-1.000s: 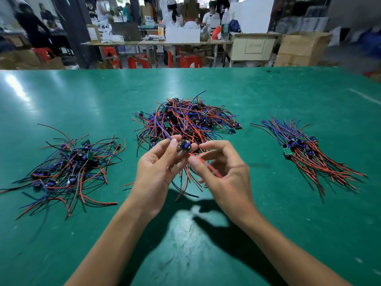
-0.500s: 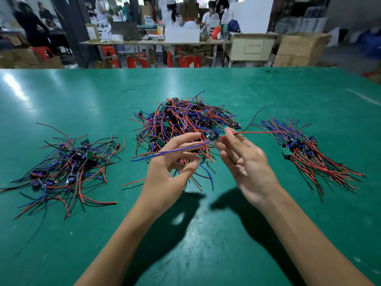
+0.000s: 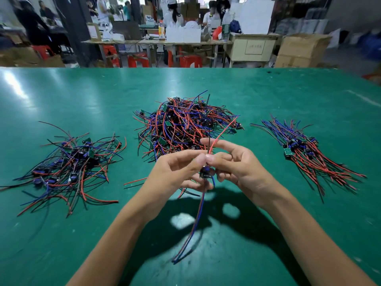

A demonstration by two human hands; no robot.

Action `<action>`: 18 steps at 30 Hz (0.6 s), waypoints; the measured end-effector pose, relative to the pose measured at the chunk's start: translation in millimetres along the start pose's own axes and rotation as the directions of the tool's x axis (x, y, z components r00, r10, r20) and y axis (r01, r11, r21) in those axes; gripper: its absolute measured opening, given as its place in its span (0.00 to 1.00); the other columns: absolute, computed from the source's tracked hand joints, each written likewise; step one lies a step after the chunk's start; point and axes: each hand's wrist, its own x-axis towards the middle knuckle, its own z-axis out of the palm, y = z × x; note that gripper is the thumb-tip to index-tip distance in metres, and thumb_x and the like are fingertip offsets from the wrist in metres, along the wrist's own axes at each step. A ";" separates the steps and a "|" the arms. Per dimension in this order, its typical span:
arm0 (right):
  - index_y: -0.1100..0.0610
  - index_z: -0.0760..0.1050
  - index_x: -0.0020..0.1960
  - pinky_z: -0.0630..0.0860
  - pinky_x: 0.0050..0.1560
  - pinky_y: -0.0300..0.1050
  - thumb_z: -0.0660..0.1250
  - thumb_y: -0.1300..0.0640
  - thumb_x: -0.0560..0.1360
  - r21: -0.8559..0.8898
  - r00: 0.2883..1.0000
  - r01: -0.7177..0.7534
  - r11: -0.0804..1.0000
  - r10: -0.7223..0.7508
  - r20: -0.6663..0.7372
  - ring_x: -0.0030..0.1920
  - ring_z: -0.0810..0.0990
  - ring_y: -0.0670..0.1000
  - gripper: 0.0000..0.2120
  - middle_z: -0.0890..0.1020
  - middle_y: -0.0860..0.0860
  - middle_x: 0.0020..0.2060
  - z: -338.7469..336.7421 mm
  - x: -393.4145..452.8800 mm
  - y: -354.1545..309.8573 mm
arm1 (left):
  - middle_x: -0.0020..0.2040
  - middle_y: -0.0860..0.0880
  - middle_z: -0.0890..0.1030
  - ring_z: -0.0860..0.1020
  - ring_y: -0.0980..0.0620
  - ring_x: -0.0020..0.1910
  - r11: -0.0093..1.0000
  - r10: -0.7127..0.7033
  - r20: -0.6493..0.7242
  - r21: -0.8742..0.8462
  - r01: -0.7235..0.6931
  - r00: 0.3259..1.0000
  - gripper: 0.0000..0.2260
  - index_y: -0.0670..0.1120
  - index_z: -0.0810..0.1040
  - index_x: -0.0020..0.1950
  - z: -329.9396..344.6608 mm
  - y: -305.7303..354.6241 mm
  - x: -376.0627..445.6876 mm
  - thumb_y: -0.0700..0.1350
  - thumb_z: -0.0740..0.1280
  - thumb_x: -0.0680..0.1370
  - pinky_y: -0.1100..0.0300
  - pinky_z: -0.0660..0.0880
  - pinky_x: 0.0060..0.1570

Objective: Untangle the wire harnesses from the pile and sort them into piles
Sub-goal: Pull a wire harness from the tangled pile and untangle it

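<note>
Green table (image 3: 82, 93) fills most of the view, with a busy workshop behind its far edge.

One harness (image 3: 205, 172) is held up over the middle of the table, nearer the front edge than the far one. Its small dark part sits between the two hands. Red and black wires stick up from it, and red and blue wires hang down toward the front edge, blurred at the tips.

The left hand (image 3: 175, 172) pinches the harness at the top, thumb against first finger, with the other fingers curled loosely below. The right hand (image 3: 237, 168) pinches it at the same spot from the other side. Its first finger stretches out above, and the rest bend in.

Just behind the hands lies the big pile (image 3: 185, 122), a messy heap of red, blue and black wires with little green boards, in the middle of the table. The left pile (image 3: 70, 164) lies well apart toward the left edge, loose and spread out. The right pile (image 3: 305, 153) lies toward the right edge, with its wires mostly lined up one way.

People (image 3: 173, 15) sit at tables at the back, beside red stools (image 3: 138, 59) and brown boxes (image 3: 301, 50).
</note>
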 end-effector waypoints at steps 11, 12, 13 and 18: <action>0.52 0.77 0.50 0.71 0.25 0.37 0.70 0.54 0.79 -0.209 0.977 0.114 0.971 -0.148 -0.154 0.24 0.79 0.51 0.03 0.86 0.57 0.35 1.2 3.1 7.2 | 0.47 0.40 0.87 0.85 0.43 0.35 0.993 -0.101 -0.074 0.059 0.106 0.992 0.07 0.47 0.87 0.54 -0.2 -1.1 -1.4 0.42 0.71 0.77 0.61 0.77 0.27; 0.50 0.78 0.50 0.71 0.25 0.36 0.70 0.53 0.79 -0.230 0.974 0.126 0.965 -0.164 -0.155 0.24 0.79 0.52 0.02 0.86 0.57 0.35 1.6 2.8 8.2 | 0.47 0.41 0.87 0.85 0.44 0.34 0.992 -0.098 -0.090 0.066 0.104 0.991 0.07 0.47 0.87 0.53 0.3 -1.5 -1.5 0.42 0.72 0.77 0.62 0.76 0.25; 0.48 0.78 0.48 0.71 0.25 0.36 0.71 0.52 0.78 -0.247 0.971 0.135 0.960 -0.178 -0.158 0.24 0.80 0.52 0.02 0.87 0.56 0.35 2.4 2.4 8.6 | 0.47 0.43 0.87 0.85 0.44 0.33 0.992 -0.093 -0.104 0.074 0.101 0.990 0.06 0.48 0.87 0.52 0.9 -1.8 -1.7 0.43 0.72 0.77 0.62 0.75 0.24; 0.43 0.80 0.44 0.72 0.27 0.36 0.72 0.48 0.74 -0.335 0.953 0.189 0.923 -0.255 -0.166 0.24 0.76 0.46 0.01 0.86 0.52 0.35 2.2 2.4 8.8 | 0.43 0.44 0.86 0.84 0.45 0.30 0.989 -0.065 -0.160 0.122 0.085 0.985 0.05 0.50 0.88 0.48 0.5 -3.5 -0.6 0.46 0.75 0.74 0.63 0.71 0.23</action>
